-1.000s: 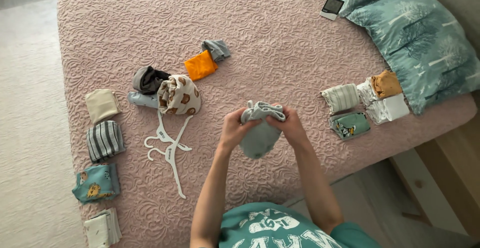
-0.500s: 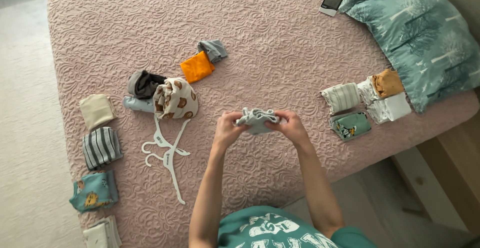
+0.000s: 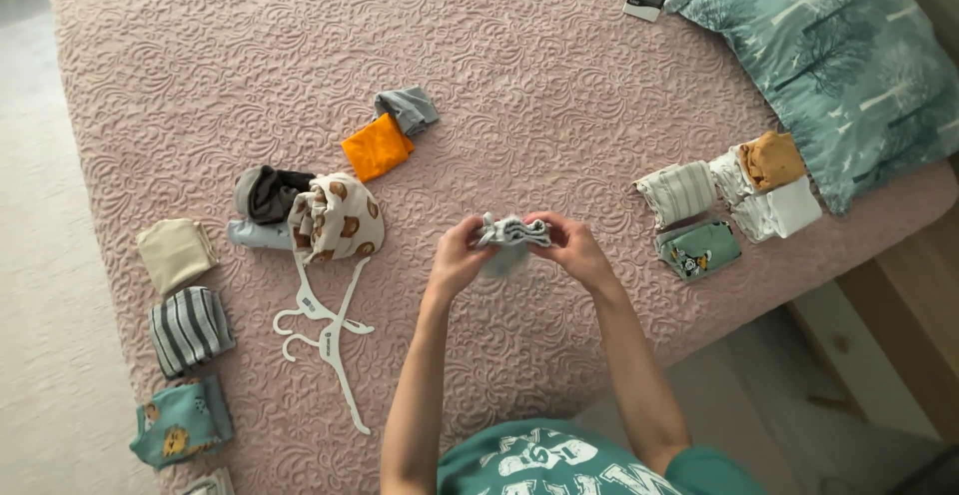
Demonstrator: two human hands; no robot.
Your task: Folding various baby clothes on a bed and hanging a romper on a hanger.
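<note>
left hand [image 3: 458,255] and right hand [image 3: 571,247] each pinch an end of the small grey folded garment [image 3: 510,235], held above the pink bedspread [image 3: 559,85], long axis left-right; risk: a slack grip on either end could let the bunched folds spring open.

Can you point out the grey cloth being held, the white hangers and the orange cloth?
grey cloth [image 3: 509,235], head view, bunched top edge between the hands
white hangers [image 3: 325,323], head view, where the two cross
orange cloth [image 3: 376,146], head view, its middle
</note>
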